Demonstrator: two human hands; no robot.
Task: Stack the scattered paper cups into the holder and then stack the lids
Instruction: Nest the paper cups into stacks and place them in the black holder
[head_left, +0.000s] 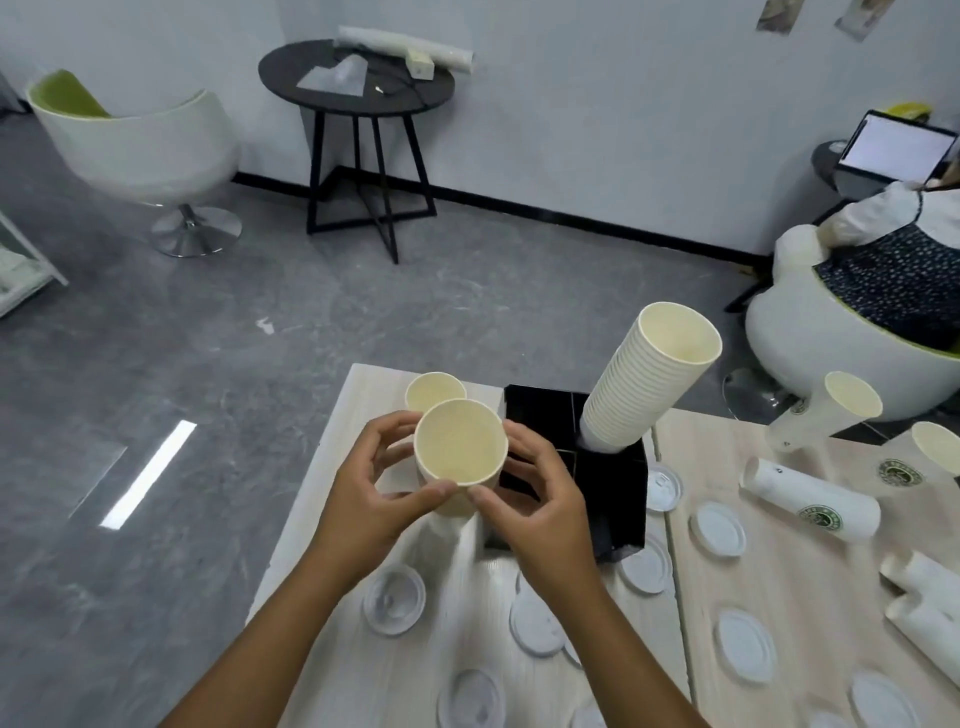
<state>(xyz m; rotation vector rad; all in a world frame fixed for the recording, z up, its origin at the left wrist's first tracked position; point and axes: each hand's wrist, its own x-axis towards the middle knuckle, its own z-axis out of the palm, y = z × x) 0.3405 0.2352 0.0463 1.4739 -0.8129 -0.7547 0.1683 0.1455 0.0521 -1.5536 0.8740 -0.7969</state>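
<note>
Just left of the black holder (618, 499), on the pale wood table (322, 519), holding a single paper cup (460, 457) up between both hands, mouth tilting toward the camera. Going biggest first: leaning out of the holder's far-right slot, a tall nested stack of cups (639, 384), tipping right, looking wobbly. Lying right of the holder, a shorter sleeve of logo cups (810, 501) on its side, plus another short stack (826, 410) angling up further back. Standing just behind the held cup, left of the holder, one more loose cup (434, 391). Scattering flat around the near side of the holder, a bunch of white lids (394, 600).

Grip-wise: left hand (374, 499) curling round the cup's left wall, thumb tip pressing at the near rim; right hand (540, 499) doing the same on the right side, thumb meeting near the left one. Both pinching lightly, not squeezing.

Guessing at handling: thin paper, super light, crushing easily, so gripping the wall just under the rolled rim (the stiffest bit), not mid-body. Probably needing a straight drop into the stack, since nesting cups jam when going in crooked. Lids looking thin and slippery, likely needing a fingernail under the edge.
</note>
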